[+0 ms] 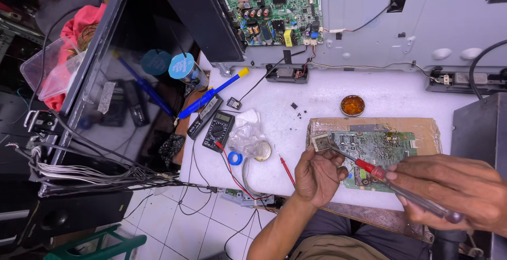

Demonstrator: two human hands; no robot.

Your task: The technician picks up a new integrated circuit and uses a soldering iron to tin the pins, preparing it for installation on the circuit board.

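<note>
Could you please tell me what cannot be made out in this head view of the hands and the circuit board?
- Left hand: whether its fingers touch the small metal square; too small.
- Right hand: cut off by the right edge.
- Red-handled tool: its rear end hidden in the grip.
- Circuit board: near edge covered by both hands; parts too small.

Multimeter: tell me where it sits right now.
In the head view the black multimeter lies on the white table, left of the person's left hand, between the blue-handled tool and a crumpled clear plastic bag.
</note>
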